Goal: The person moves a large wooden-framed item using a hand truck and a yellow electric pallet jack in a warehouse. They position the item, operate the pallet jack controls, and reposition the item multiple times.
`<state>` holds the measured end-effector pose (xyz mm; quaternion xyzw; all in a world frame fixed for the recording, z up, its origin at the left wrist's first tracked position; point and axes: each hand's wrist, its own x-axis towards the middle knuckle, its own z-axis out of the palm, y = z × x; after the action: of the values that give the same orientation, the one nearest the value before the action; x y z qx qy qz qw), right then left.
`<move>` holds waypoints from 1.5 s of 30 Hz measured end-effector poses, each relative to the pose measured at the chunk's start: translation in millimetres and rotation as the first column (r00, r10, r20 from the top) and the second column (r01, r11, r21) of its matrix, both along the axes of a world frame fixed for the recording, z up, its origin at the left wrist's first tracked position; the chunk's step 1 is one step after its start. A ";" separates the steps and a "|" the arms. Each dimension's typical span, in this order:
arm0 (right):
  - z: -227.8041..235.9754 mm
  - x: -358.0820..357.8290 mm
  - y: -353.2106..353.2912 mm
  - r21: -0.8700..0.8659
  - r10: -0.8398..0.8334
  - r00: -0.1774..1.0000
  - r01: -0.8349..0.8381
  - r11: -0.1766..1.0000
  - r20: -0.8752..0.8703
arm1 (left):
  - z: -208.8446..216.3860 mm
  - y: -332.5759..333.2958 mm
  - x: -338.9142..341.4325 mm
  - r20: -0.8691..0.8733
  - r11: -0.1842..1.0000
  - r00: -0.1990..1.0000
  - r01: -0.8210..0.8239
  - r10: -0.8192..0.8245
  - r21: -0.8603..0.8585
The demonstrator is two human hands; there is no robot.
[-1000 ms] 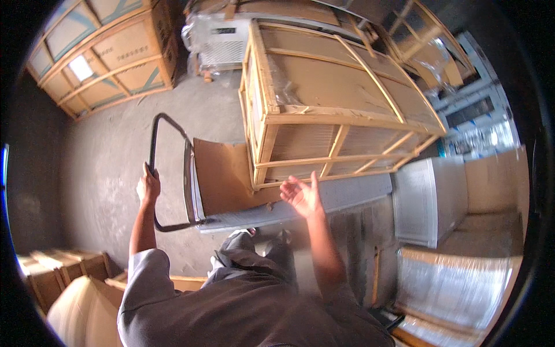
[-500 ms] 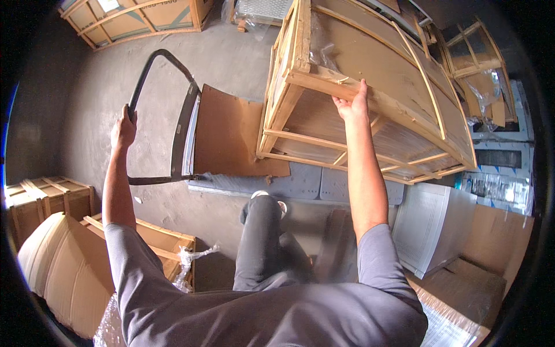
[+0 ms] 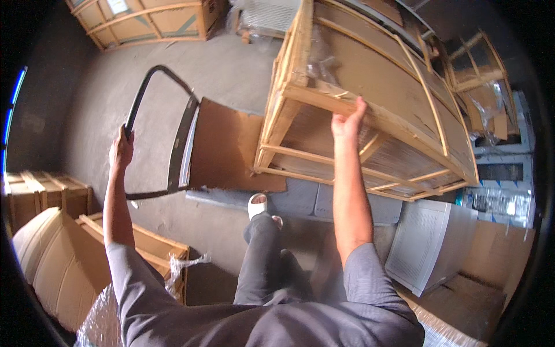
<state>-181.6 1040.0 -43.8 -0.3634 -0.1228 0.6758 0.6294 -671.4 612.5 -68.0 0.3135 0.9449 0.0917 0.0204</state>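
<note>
My left hand (image 3: 121, 148) is closed around the black tubular handle (image 3: 137, 104) of a platform trolley. A brown cardboard sheet (image 3: 222, 144) lies over the trolley's deck beside the handle. My right hand (image 3: 348, 122) holds the upper near edge of a large wooden-framed crate (image 3: 399, 87), thumb on top of the rail. Fingers of that hand are partly hidden under the wood. Cardboard and clear film show between the crate's slats. The crate stands at the right end of the cardboard sheet; a blue-grey deck surface (image 3: 289, 202) shows along its near side.
Slatted crates stand at the far left (image 3: 153, 20) and near left (image 3: 49, 199). A bulging cardboard piece (image 3: 52, 254) and clear wrap (image 3: 104, 318) are close by my left arm. At right are a white ribbed cabinet (image 3: 416, 246) and wrapped goods (image 3: 500, 191). My white sandal (image 3: 258, 205) is beside the deck.
The crate, trolley and both hands sit slightly lower in the picture. My sandalled foot shows more fully beside the deck. Both hands keep their hold.
</note>
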 end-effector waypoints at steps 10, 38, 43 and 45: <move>33.9 -3.1 -23.0 -0.152 0.025 1.000 -0.025 0.988 0.002 | 70.4 271.8 208.9 0.049 0.635 0.906 0.257 -0.421 0.728; -28.2 209.4 121.5 0.166 -0.018 0.983 -0.012 0.986 0.182 | 35.6 438.4 222.8 0.603 0.647 0.238 0.331 -0.761 0.686; -8.9 207.9 87.0 0.102 -0.356 0.899 0.342 0.934 0.253 | 57.4 424.5 241.8 0.688 0.774 0.363 0.194 -0.628 0.603; 2.3 207.4 71.0 0.084 -0.382 0.887 0.374 0.924 0.260 | 57.1 422.6 239.7 0.677 0.763 0.357 0.229 -0.644 0.604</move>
<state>25.7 1110.9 -41.5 -0.4597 -0.1452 0.4820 0.7317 -431.7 1035.2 -10.8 0.4672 0.6378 0.4204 0.4452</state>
